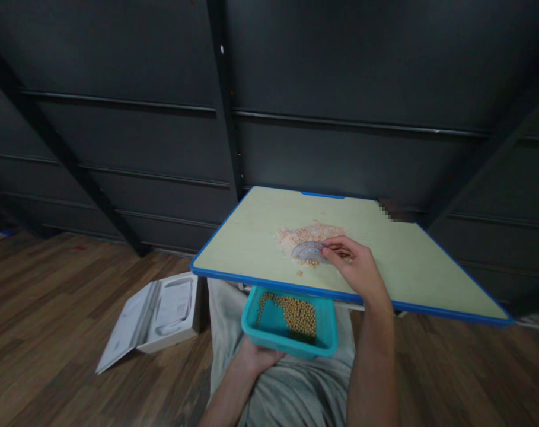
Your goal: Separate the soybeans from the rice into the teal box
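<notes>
My right hand [347, 261] pinches one end of a clear, curved plastic protractor [305, 250], which lies over the near side of a heap. In this heap [325, 230] pale grains, too small to name, are mixed with tan soybeans. A few soybeans [300, 273] sit apart, closer to the board's front edge. Below that edge, my left hand [260, 354] supports a teal plastic basket [291, 344] from underneath at its near side; most of its fingers are hidden. Many round soybeans [299, 317] lie in the basket, mainly toward its right and back.
The pale green board [411, 261] with a blue rim makes up the tabletop. An open white box [175, 341] with its lid folded out stands on the wooden floor [51, 332] at left. A dark panelled wall [340, 59] rises behind the board.
</notes>
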Tool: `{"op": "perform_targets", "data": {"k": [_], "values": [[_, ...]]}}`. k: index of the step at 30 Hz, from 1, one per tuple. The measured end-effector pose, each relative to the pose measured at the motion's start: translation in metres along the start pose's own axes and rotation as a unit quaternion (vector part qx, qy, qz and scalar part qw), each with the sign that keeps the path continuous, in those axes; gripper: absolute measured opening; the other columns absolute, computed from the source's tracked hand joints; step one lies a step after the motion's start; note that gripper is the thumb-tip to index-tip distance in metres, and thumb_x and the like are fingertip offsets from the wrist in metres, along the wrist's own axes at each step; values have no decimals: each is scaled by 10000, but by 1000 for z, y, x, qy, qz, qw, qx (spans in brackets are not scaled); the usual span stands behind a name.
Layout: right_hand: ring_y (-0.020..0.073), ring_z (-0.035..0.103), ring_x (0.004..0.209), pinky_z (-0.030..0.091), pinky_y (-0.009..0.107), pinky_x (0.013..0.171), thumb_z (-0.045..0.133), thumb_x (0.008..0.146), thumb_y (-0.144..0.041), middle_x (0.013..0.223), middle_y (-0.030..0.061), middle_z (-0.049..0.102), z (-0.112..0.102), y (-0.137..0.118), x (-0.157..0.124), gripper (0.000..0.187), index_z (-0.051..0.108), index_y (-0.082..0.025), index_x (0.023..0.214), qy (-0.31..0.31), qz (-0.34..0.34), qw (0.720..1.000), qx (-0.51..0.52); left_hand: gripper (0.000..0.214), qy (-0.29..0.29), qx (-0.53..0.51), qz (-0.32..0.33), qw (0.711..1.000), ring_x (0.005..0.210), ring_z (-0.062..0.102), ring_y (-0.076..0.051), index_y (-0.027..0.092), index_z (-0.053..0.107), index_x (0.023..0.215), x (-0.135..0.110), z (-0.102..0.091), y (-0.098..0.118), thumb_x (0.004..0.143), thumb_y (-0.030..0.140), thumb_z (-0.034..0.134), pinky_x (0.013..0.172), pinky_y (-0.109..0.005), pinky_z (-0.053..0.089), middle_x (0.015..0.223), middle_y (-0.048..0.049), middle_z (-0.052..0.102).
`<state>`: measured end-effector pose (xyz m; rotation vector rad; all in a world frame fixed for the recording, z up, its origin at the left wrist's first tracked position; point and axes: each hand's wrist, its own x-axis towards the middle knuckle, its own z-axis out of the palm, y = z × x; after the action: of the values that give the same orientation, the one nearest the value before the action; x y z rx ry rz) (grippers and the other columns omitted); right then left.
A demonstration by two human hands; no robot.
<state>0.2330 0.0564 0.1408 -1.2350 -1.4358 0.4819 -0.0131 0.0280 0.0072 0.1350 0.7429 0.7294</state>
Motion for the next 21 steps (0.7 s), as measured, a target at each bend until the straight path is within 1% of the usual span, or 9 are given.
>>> {"op": "perform_targets", "data": {"k": [3, 8, 10, 13, 15, 17, 21], "values": [[274, 802, 881, 636, 422, 824, 797, 915, -374, 965, 69, 865, 0, 0, 0, 149, 833, -245, 982, -1, -1, 1000, -3, 539, -10, -6, 0, 1000, 1312, 765, -422, 213, 830, 1236, 0, 2, 0, 745, 430, 874, 1264, -628, 469, 1058, -125, 911], [275, 808, 919, 643, 428, 853, 786, 937, -382, 1003, 71, 870, -1, 0, 0, 172, 841, -247, 1029, 10, -12, 1000, -8, 560, -34, -8, -6, 999, 1367, 728, -443, 222, 826, 1241, 1, 0, 0, 706, 368, 901, 1273, -657, 451, 1109, -133, 905], [274, 810, 922, 646, 436, 865, 790, 934, -377, 1008, 70, 871, -1, 0, 0, 166, 842, -249, 1024, 11, -12, 1000, -10, 562, -31, -7, -4, 999, 1386, 716, -442, 225, 824, 1237, 0, 1, 1, 697, 359, 901, 1283, -657, 439, 1135, -134, 902], [276, 813, 923, 651, 442, 866, 790, 933, -374, 1018, 75, 873, -1, 0, 1, 163, 844, -249, 1022, 16, -11, 1000, -9, 555, -13, 9, -1, 1000, 1408, 700, -440, 219, 825, 1227, -4, 6, 2, 699, 372, 892, 1296, -635, 431, 1166, -146, 895], [276, 814, 921, 654, 442, 856, 783, 938, -373, 1018, 77, 873, 0, 0, 1, 163, 845, -249, 1025, 18, -13, 1000, -10, 574, -13, 21, 1, 1000, 1421, 690, -442, 214, 820, 1234, -4, 6, 2, 692, 387, 895, 1293, -630, 437, 1171, -154, 894], [277, 815, 915, 656, 441, 850, 778, 940, -372, 1015, 78, 873, 0, 0, 1, 166, 847, -247, 1026, 16, -15, 1000, -14, 603, -25, 30, 4, 999, 1430, 682, -446, 210, 814, 1240, 0, 2, 1, 678, 409, 903, 1286, -638, 446, 1148, -155, 897], [281, 819, 907, 662, 446, 850, 785, 934, -383, 1015, 88, 874, -1, 0, 2, 181, 851, -235, 1016, 11, -18, 1000, -17, 625, -54, 40, 13, 998, 1413, 692, -452, 213, 820, 1208, 13, -16, -3, 632, 428, 928, 1291, -642, 447, 1048, -130, 910]]}}
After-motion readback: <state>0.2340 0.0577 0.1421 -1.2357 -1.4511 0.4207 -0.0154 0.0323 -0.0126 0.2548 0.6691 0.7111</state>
